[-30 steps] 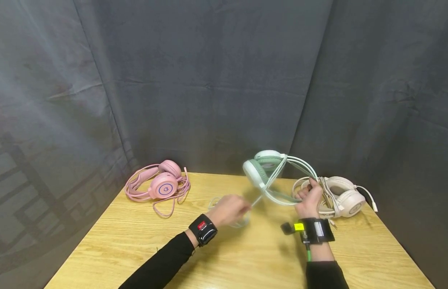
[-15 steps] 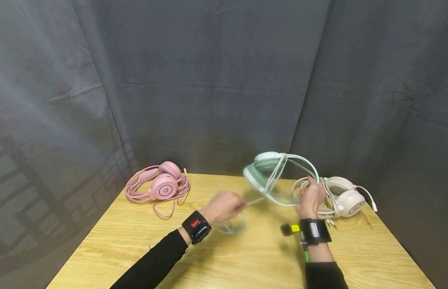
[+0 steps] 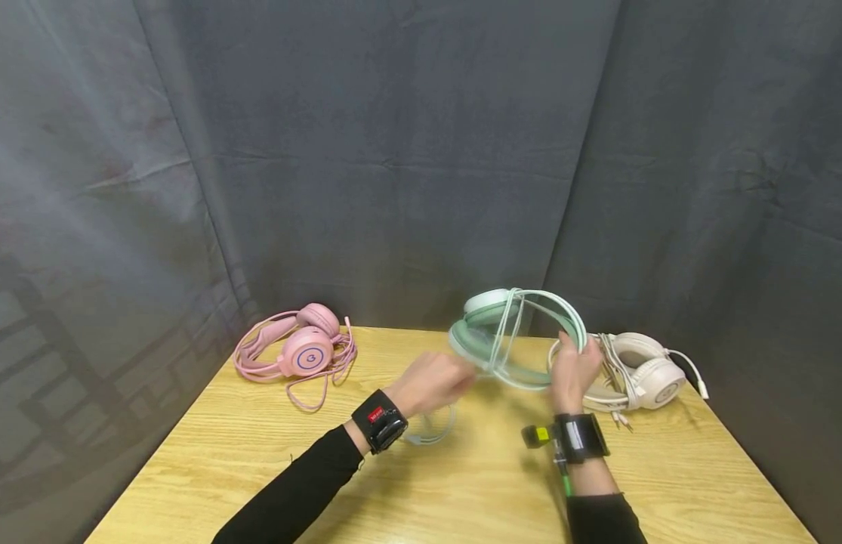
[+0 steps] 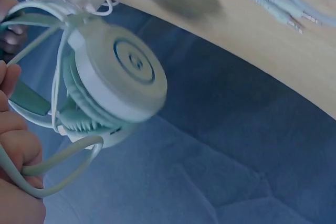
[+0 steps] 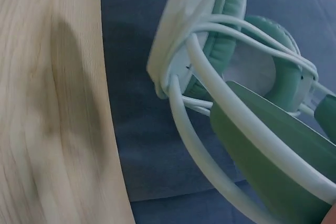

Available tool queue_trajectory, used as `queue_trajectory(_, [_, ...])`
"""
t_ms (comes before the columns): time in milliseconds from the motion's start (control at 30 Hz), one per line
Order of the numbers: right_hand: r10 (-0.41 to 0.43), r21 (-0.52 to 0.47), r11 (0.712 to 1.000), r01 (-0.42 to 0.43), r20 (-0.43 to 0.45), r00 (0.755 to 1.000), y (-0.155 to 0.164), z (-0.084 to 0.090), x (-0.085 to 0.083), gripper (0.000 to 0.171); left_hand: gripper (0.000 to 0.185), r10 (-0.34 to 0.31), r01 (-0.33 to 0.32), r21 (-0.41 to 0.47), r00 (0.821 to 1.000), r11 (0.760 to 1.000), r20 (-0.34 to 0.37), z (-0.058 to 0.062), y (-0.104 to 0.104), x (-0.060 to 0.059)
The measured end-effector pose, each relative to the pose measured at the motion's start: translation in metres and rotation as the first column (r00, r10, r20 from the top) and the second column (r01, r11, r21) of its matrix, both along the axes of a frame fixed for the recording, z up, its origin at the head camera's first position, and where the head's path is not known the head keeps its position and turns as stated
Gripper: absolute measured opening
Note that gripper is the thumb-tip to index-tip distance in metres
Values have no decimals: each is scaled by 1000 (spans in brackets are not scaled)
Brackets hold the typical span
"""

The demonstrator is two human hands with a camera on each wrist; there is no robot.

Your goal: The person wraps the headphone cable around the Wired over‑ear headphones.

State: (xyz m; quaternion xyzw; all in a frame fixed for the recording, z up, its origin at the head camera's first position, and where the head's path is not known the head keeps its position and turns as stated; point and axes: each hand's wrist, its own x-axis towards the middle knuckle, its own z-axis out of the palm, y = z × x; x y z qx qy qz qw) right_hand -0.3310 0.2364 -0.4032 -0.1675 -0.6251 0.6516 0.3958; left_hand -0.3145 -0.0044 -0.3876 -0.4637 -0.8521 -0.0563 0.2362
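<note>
A mint-green and white headset [image 3: 475,344] is held up above the table, its cable wound across the ear cups. My right hand [image 3: 572,372] grips it by the headband, whose green pad [image 5: 273,156] fills much of the right wrist view. To the left of the ear cups, my left hand [image 3: 434,381] curls round the headset's cable [image 4: 63,157], which forms a loop beside the fingers. The white ear cup [image 4: 123,69] with a round logo faces the left wrist camera. Loose cable ends with jack plugs [image 4: 278,10] show over the table.
A pink headset [image 3: 308,353] with bundled cable lies at the table's back left. Behind my right hand, at the back right, lies a cream-white headset [image 3: 658,381] with its cable wrapped. Grey curtains [image 3: 393,166] enclose the wooden table [image 3: 475,483] behind and at both sides.
The left hand circles by the ear cups with the cable, dipping left and then coming back right. The right hand and headset have shifted slightly left, and the headset has turned a little.
</note>
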Motion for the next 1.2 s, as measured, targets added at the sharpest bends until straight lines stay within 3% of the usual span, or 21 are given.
queue_trajectory(100, [-26, 88, 996, 27, -12, 1000, -1, 0, -1, 14, 7, 13, -14, -13, 1000, 1000, -28, 4, -1, -3])
queue_trajectory(367, [-88, 249, 965, 83, 9, 996, 1, 0, 2, 11, 16, 25, -26, -24, 997, 999, -70, 17, -16, -21])
queue_trajectory(533, [-77, 312, 948, 62, 36, 996, 3, 0, 4, 13, 18, 69, -70, 1, 985, 998, -160, 23, -25, -32])
queue_trajectory(733, [-66, 390, 921, 19, 107, 992, 4, 1, 5, 17, 12, 71, -69, 16, 954, 997, -292, 26, -32, -40])
queue_trajectory(867, [-70, 436, 900, 10, 122, 990, 3, 2, 6, 19, 6, 26, -4, 54, 916, 999, -400, 28, -28, -41])
queue_trajectory(1033, [-59, 477, 879, -13, 135, 989, 1, 6, 7, 17, 19, -21, 68, 77, 868, 995, -496, 36, -16, -39])
queue_trajectory(1100, [-25, 495, 868, -48, 141, 990, -1, 8, 9, 17, 21, -13, 68, 91, 867, 994, -497, 39, -12, -40])
queue_trajectory(1200, [34, 513, 852, -107, 149, 988, -3, 11, 11, 19, 19, 12, 38, 97, 885, 995, -466, 43, -10, -43])
